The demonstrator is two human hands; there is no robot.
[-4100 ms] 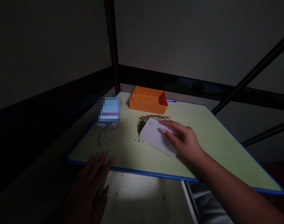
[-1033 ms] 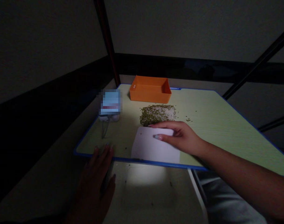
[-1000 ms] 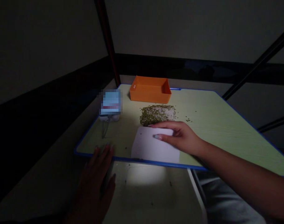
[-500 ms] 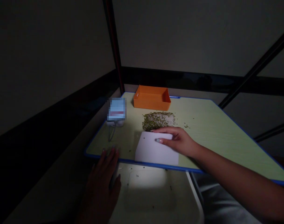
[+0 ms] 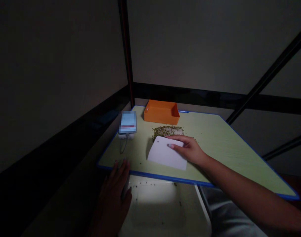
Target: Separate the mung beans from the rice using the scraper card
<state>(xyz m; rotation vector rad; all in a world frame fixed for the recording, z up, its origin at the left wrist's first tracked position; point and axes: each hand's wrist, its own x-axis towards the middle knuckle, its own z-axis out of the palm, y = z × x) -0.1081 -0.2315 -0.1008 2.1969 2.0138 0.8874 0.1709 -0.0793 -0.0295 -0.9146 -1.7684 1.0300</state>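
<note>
In mid-frame, the right hand [image 5: 192,152] pinches a white card [image 5: 165,155] between thumb and fingers, at the near side of green-and-white grains [image 5: 165,130] on the surface [image 5: 226,151]. Lower left, the left hand [image 5: 113,194] lies by the surface's edge; in this gloom, I can't tell whether it grips anything.

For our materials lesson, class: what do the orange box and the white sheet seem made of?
The orange box: probably plastic, low sheen; thin, evenly coloured walls with crisp corners.
The white sheet: perhaps smooth, matt plastic, being thin, even and neatly holed; coated card is possible.
</note>
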